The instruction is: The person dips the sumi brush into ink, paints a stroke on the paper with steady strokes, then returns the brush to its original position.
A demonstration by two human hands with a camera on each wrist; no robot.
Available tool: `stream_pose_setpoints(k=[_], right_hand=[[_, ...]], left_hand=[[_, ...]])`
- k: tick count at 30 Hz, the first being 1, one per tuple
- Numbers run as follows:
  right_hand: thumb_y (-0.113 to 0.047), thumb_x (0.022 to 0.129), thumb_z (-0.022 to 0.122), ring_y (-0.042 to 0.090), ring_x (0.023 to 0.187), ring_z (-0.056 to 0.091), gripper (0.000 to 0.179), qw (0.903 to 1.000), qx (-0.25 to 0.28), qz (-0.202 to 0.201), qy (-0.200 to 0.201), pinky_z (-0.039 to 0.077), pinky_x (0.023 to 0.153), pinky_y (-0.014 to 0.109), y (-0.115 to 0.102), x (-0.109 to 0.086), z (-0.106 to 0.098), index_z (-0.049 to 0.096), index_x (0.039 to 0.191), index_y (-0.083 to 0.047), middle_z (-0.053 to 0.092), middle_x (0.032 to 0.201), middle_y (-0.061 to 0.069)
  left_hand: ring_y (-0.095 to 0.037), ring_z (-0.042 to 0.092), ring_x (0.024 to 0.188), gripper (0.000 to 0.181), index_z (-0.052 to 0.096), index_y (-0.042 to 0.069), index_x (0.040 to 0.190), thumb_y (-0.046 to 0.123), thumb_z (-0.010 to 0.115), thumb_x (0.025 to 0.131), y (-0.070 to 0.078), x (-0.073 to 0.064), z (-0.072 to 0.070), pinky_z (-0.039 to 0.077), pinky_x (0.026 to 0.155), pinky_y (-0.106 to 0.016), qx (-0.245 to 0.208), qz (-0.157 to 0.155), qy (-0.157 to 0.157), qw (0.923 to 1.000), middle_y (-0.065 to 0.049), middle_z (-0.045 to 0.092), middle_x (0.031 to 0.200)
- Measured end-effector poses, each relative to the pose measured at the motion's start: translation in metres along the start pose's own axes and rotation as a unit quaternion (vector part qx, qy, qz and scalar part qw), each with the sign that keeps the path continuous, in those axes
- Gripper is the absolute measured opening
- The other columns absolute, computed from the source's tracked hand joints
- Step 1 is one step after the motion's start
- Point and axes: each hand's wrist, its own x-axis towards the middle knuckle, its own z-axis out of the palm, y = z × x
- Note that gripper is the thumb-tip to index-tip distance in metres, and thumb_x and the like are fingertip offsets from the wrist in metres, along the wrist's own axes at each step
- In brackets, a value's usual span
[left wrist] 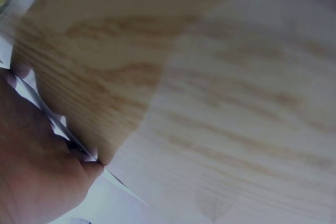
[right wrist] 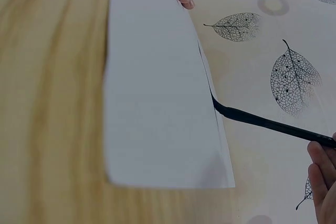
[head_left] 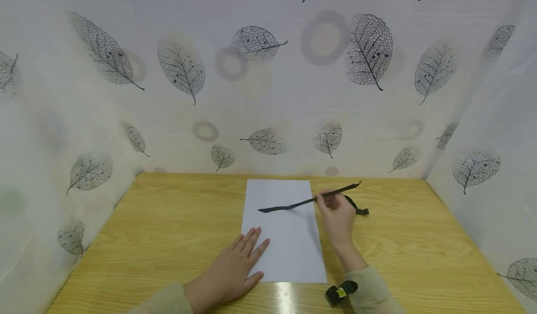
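Black brush (head_left: 302,203): its front part is bent over the paper (head_left: 289,244); I judge that it presses there, but I cannot tell the contact for sure. Too much push from above could splay the tip or make it slip sideways.
Loose sheet: it lies on the desk (head_left: 398,258), and I see only one hand upon it. If this hand becomes light, the drag of the brush could turn the sheet or wrinkle it.
Slim handle: a weak pinch could let it roll, and then the tip would lose its direction.
Dark curved thing (head_left: 362,211): it shows just beside the right hand (head_left: 340,218); a wide swing of this hand could knock it.
Right fingers: they are clamped on the brush handle, thumb against fingers, just outside the right edge of the paper. The tip reaches left over the sheet, and the rear end sticks out beyond the hand.
Left fingers: on the left hand (head_left: 239,269) they are straight and a little apart, resting at the left edge of the paper, nearer to the person than the brush tip and not touching it.
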Motion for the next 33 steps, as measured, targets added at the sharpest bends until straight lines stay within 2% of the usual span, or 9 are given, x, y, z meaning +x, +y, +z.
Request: stream_pose_setpoints(k=[4,10,11,20,33], right_hand=[[0.005,0.091,0.078,-0.012,0.070,0.064,0.006,0.9999,-0.008,0.007,-0.001,0.054,0.065,0.006,0.002,0.001,-0.004,0.075,0.096,0.006,0.080,0.086,0.021],[0.003,0.090,0.081,-0.016,0.069,0.063,0.008,0.9997,-0.019,0.015,0.004,0.055,0.066,0.006,0.003,0.003,-0.010,0.075,0.096,0.006,0.080,0.086,0.022],[0.003,0.091,0.081,-0.017,0.070,0.063,0.009,0.9997,-0.018,0.015,0.004,0.055,0.067,0.006,0.003,0.003,-0.011,0.075,0.096,0.006,0.080,0.087,0.022],[0.004,0.092,0.078,-0.014,0.070,0.066,0.005,0.9998,-0.008,0.020,0.006,0.056,0.067,0.006,0.006,0.002,-0.018,0.075,0.096,0.006,0.079,0.086,0.024],[0.003,0.094,0.077,-0.015,0.071,0.064,0.005,0.9992,-0.020,0.035,0.002,0.055,0.068,0.006,0.007,-0.001,-0.025,0.075,0.097,0.006,0.079,0.089,0.023]], left_hand=[[-0.034,0.031,0.162,0.069,0.034,0.014,0.167,0.054,0.040,0.112,-0.001,0.000,0.003,0.036,0.129,-0.051,-0.002,0.004,0.011,0.9999,-0.021,0.026,0.175],[-0.034,0.030,0.162,0.069,0.034,0.014,0.167,0.054,0.040,0.111,-0.002,0.001,0.003,0.035,0.129,-0.051,-0.001,0.002,0.009,1.0000,-0.021,0.025,0.175],[-0.034,0.029,0.163,0.070,0.033,0.014,0.168,0.054,0.041,0.111,-0.001,0.001,0.000,0.035,0.130,-0.051,-0.003,-0.001,0.001,1.0000,-0.021,0.024,0.176],[-0.034,0.030,0.163,0.070,0.033,0.014,0.168,0.053,0.042,0.111,-0.001,0.001,0.001,0.035,0.129,-0.051,-0.001,-0.001,0.001,1.0000,-0.021,0.024,0.176],[-0.034,0.030,0.163,0.070,0.033,0.013,0.168,0.053,0.041,0.111,0.000,0.000,0.000,0.035,0.129,-0.051,-0.002,0.000,0.002,1.0000,-0.021,0.025,0.175]])
